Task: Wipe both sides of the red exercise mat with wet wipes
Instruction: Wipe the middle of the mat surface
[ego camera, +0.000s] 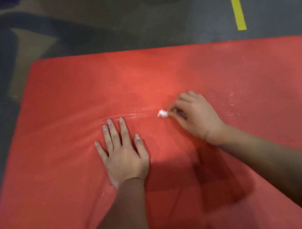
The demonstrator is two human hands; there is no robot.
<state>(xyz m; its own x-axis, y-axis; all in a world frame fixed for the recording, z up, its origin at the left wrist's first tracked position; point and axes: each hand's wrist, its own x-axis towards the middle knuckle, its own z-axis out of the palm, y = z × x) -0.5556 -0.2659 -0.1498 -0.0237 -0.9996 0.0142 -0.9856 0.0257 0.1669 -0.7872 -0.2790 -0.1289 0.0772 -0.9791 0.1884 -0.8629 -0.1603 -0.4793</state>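
Note:
The red exercise mat (74, 88) lies flat on the floor and fills most of the head view. My left hand (122, 154) rests palm down on it near the middle, fingers spread, holding nothing. My right hand (192, 115) is to the right of it, fingers pinched on a small crumpled white wet wipe (162, 113) that touches the mat. Pale wet streaks run across the mat between the two hands and to the right.
Dark grey floor (137, 23) lies beyond the mat's far edge. Yellow tape lines (236, 8) mark the floor at the upper right. A tan patch of floor (29, 50) and dark shadows sit at the upper left.

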